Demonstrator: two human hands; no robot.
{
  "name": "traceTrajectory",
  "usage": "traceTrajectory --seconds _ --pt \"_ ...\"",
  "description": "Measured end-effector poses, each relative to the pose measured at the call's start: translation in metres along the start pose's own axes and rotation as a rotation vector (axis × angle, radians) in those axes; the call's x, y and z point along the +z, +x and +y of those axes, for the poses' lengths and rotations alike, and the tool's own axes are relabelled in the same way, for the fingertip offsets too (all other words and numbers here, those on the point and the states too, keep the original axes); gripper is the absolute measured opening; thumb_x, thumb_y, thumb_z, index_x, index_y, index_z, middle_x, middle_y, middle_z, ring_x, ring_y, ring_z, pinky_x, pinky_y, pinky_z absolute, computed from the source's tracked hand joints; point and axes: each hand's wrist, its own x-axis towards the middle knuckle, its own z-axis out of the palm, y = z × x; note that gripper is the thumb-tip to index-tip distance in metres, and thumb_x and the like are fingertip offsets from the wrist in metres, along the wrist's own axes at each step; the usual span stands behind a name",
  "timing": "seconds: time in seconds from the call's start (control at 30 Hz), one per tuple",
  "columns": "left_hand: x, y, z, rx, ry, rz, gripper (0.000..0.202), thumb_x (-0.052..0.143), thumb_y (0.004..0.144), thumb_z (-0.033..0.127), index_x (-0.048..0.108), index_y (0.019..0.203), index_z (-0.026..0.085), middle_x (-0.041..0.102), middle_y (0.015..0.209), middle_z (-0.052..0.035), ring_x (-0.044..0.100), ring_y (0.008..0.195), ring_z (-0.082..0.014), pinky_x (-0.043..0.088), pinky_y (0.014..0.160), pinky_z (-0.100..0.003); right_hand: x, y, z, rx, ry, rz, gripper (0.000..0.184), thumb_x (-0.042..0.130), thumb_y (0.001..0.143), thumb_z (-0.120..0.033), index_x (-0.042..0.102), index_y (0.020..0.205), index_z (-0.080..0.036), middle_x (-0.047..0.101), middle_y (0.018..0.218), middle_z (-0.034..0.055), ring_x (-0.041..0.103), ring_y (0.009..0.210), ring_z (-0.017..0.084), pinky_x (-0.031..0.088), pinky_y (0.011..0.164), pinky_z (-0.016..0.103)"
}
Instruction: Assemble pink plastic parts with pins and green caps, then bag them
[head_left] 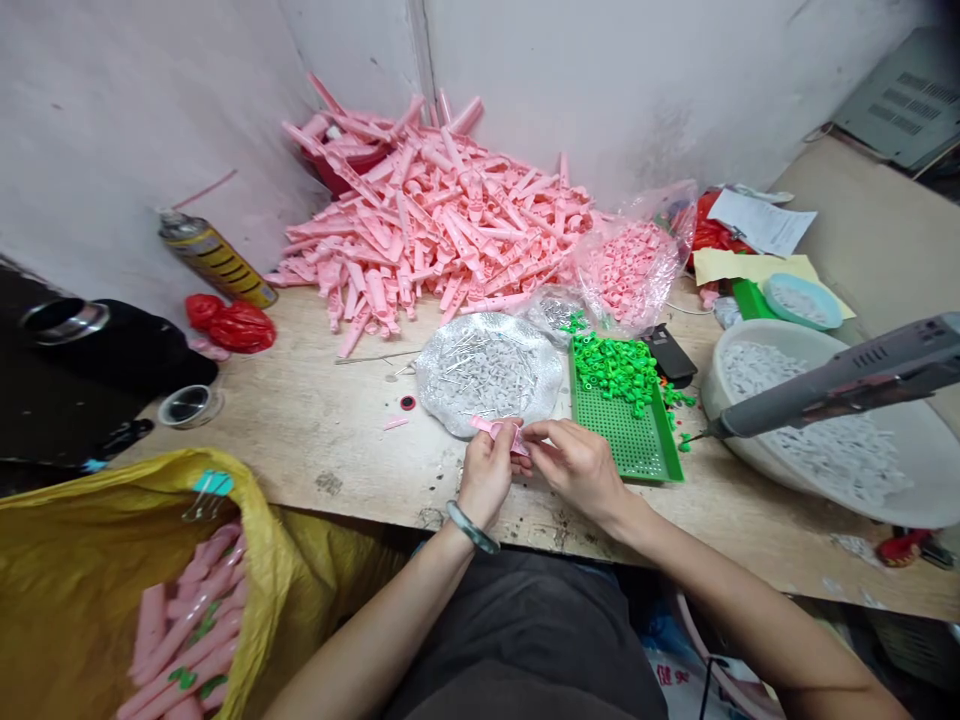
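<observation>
Both hands meet at table edge; left hand (486, 472) pinches a pink plastic piece (498, 431), fingers closed on it; right hand (577, 465) touches its other end, fingertips closed on it; piece sits just in front of silver plate of pins (487, 372); green tray (626, 425) just right; pink pile (435, 215) behind; yellow sack (82, 560) near left.

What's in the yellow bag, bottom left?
Pink sticks, some with green caps, lie piled in the yellow bag. Its folded rim hides the rest of the pile and the bottom.
</observation>
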Motion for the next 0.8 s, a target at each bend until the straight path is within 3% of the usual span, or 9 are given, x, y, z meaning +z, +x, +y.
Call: traceTrajectory --seconds 0.1,0.17,0.23,0.33,0.43,0.53,0.6,0.7,0.8 --pt "-0.003 0.000 0.000 0.008 0.067 0.027 0.039 0.061 0.085 0.043 0.066 0.107 0.011 0.068 0.073 -0.0044 0.062 0.057 -0.0144 0.052 0.051 -0.024 0.001 -0.006 -0.001 -0.170 -0.104 -0.053 0.023 0.053 0.090 -0.012 0.063 0.110 -0.016 0.072 0.101 0.0070 0.068 0.091 0.020 0.054 0.081 0.033" --pt "-0.006 0.000 -0.001 0.058 0.128 0.049 0.037 0.063 0.084 0.042 0.068 0.106 0.011 0.071 0.085 -0.0076 0.066 0.071 -0.0164 0.054 0.060 -0.023 0.002 -0.010 -0.006 -0.246 -0.134 -0.093 0.030 0.052 0.088 -0.011 0.061 0.117 -0.013 0.071 0.110 0.0095 0.066 0.101 0.022 0.053 0.088 0.035" --pt "-0.010 0.001 -0.001 0.113 0.152 0.068 0.035 0.065 0.084 0.040 0.069 0.104 0.012 0.072 0.088 -0.0078 0.067 0.079 -0.0169 0.053 0.069 -0.023 0.001 -0.013 -0.013 -0.258 -0.110 -0.127 0.037 0.052 0.085 -0.010 0.059 0.121 -0.012 0.068 0.117 0.0117 0.064 0.109 0.024 0.052 0.094 0.037" --pt "-0.016 0.002 -0.001 0.122 0.108 0.107 0.035 0.064 0.084 0.044 0.063 0.102 0.014 0.067 0.071 -0.0016 0.062 0.061 -0.0138 0.049 0.056 -0.022 -0.003 -0.006 -0.014 -0.158 0.062 -0.205 0.041 0.052 0.084 -0.013 0.058 0.125 -0.014 0.069 0.115 0.0095 0.064 0.104 0.020 0.053 0.090 0.034" --pt "-0.022 0.002 0.006 0.049 0.043 0.083 0.033 0.066 0.082 0.045 0.056 0.094 0.017 0.060 0.061 0.0026 0.050 0.045 -0.0097 0.037 0.041 -0.019 -0.005 0.018 0.010 -0.021 0.039 -0.216 0.027 0.050 0.090 -0.014 0.065 0.112 -0.018 0.070 0.102 0.0051 0.063 0.091 0.017 0.052 0.082 0.032" --pt "-0.023 0.001 0.019 -0.061 0.003 0.007 0.029 0.065 0.082 0.041 0.058 0.091 0.014 0.065 0.068 -0.0022 0.054 0.052 -0.0101 0.040 0.047 -0.018 0.002 0.048 0.045 -0.093 -0.290 -0.254 0.020 0.052 0.090 -0.013 0.070 0.094 -0.018 0.067 0.100 0.0080 0.055 0.094 0.022 0.046 0.077 0.034" --pt "-0.024 -0.002 0.029 -0.185 -0.085 -0.053 0.027 0.062 0.084 0.037 0.061 0.096 0.013 0.066 0.074 -0.0053 0.062 0.064 -0.0141 0.049 0.057 -0.023 0.009 0.063 0.063 -0.225 -0.438 -0.363 0.017 0.054 0.090 -0.015 0.071 0.088 -0.018 0.064 0.101 0.0101 0.051 0.093 0.023 0.042 0.072 0.033" --pt "-0.025 -0.005 0.039 -0.401 -0.304 -0.216 0.024 0.060 0.082 0.021 0.057 0.105 0.014 0.065 0.084 -0.0066 0.068 0.080 -0.0217 0.056 0.076 -0.040 0.014 0.074 0.074 -0.364 -0.517 -0.462 0.017 0.053 0.091 -0.018 0.067 0.083 -0.016 0.063 0.099 0.0113 0.050 0.088 0.022 0.038 0.069 0.032" --pt "-0.027 -0.007 0.042 -0.399 -0.344 -0.287 0.035 0.058 0.075 0.004 0.055 0.109 0.015 0.064 0.089 -0.0059 0.068 0.090 -0.0238 0.054 0.089 -0.053 0.007 0.075 0.072 -0.357 -0.476 -0.441 0.013 0.051 0.091 -0.015 0.065 0.090 -0.014 0.063 0.099 0.0102 0.053 0.083 0.019 0.037 0.066 0.029"
